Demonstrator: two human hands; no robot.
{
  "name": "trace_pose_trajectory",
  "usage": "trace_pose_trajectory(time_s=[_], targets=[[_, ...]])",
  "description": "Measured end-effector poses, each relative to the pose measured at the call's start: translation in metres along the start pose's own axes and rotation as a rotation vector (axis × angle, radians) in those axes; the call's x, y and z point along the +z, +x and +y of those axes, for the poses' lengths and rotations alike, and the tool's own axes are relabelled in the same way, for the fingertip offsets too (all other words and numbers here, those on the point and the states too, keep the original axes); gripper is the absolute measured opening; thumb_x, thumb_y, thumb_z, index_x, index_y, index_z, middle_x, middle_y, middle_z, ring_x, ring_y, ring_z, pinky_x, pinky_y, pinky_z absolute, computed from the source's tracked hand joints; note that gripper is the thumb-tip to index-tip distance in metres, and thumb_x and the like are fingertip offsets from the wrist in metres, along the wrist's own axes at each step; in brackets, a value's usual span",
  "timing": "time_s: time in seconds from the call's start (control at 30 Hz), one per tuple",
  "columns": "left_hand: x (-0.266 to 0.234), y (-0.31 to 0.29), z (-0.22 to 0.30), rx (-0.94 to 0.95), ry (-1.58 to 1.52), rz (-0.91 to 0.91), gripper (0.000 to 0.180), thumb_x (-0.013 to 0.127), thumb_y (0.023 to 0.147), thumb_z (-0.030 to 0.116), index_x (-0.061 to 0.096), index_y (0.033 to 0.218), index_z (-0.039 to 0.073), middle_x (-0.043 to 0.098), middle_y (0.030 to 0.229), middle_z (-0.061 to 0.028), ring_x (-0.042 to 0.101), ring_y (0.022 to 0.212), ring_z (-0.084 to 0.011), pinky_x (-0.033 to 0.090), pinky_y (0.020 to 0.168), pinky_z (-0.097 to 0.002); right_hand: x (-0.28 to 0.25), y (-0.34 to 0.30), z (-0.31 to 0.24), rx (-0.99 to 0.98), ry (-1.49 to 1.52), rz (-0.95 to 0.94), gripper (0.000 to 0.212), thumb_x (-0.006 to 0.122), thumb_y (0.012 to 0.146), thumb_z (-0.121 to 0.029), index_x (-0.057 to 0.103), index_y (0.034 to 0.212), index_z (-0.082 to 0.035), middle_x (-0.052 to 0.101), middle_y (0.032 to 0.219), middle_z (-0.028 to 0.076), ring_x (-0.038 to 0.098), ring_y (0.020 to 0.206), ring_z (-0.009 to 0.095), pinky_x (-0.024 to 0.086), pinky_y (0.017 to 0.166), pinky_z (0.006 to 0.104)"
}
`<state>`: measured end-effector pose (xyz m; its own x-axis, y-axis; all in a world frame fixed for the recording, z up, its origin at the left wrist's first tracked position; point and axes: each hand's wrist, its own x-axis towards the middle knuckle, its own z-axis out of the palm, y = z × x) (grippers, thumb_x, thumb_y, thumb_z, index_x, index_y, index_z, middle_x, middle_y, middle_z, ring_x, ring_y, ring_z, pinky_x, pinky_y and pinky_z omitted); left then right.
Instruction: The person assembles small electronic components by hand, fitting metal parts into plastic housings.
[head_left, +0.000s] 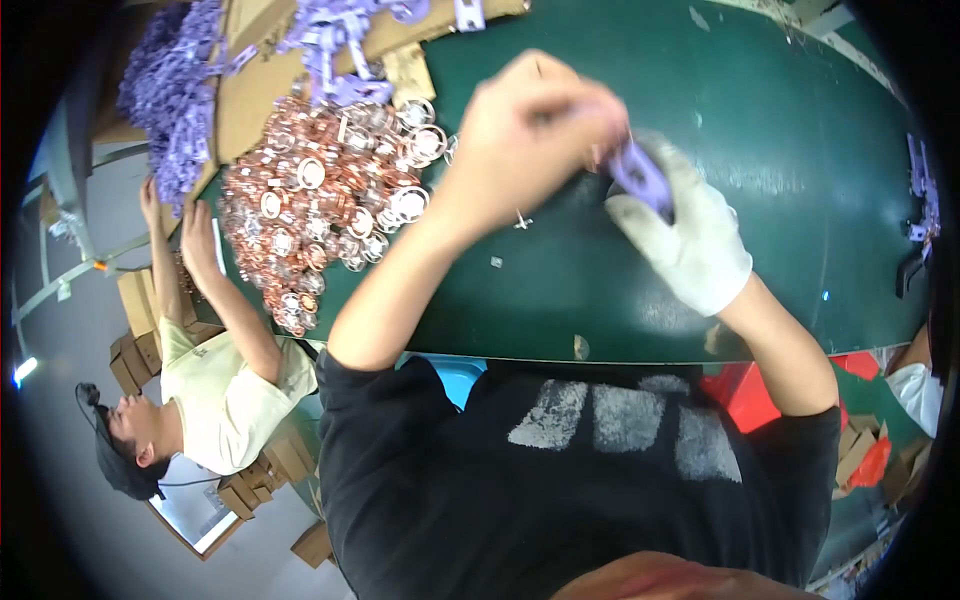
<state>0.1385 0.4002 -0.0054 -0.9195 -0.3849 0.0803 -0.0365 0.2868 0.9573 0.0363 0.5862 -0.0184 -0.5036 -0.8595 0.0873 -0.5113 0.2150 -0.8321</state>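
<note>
My right hand [695, 235], in a white glove, grips a purple plastic part [640, 177] with a ring-shaped opening. Bare and a little blurred, my left hand [540, 125] is closed, its fingertips pinched together right beside that part. Whatever sits between those fingertips is too small and smeared to make out. Left of my left wrist lies a large heap of copper-coloured and clear round pieces [310, 175]. Below my hands, a tiny cross-shaped scrap [523, 220] and a small pale square bit [496, 262] rest on the green table [560, 300].
Purple parts lie on cardboard [262, 90] behind the heap, with a bigger purple pile [175, 100] at the far left. A co-worker [225, 390] reaches toward it. More purple parts [922, 190] lie at the right edge. Red [745, 395] and blue [455, 375] plastic items show below the table edge.
</note>
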Motion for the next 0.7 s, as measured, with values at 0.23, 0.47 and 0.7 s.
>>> trace_pose_trajectory(time_s=[0.23,0.47,0.7], targets=[[-0.052,0.154,-0.016,-0.115,0.064,0.295,0.034,0.066,0.097,0.031,0.068,0.107,-0.002,0.065,0.075,-0.0088,0.059,0.057,-0.0179,0.051,0.06,-0.0266,0.003,0.008,0.025,0.128,0.17,-0.009,0.049,0.065,0.093,-0.015,0.052,0.139,-0.003,0.071,0.095,0.005,0.067,0.082,0.015,0.055,0.084,0.0296],[-0.109,0.152,-0.03,-0.315,1.338,0.096,0.041,0.07,0.088,0.042,0.076,0.109,0.007,0.076,0.091,-0.0161,0.075,0.088,-0.0313,0.058,0.081,-0.0444,0.001,0.005,0.011,0.073,0.025,-0.032,0.038,0.061,0.095,-0.02,0.061,0.129,-0.003,0.073,0.095,0.007,0.071,0.091,0.023,0.056,0.086,0.0357],[-0.051,0.089,0.032,-0.131,0.844,0.242,0.039,0.074,0.088,0.036,0.069,0.1,-0.001,0.071,0.098,-0.0235,0.071,0.085,-0.0303,0.057,0.073,-0.0383,0.006,0.011,0.026,-0.246,-0.144,0.247,0.066,0.079,0.08,-0.019,0.052,0.138,-0.003,0.059,0.128,0.018,0.059,0.116,0.035,0.047,0.103,0.0436]])
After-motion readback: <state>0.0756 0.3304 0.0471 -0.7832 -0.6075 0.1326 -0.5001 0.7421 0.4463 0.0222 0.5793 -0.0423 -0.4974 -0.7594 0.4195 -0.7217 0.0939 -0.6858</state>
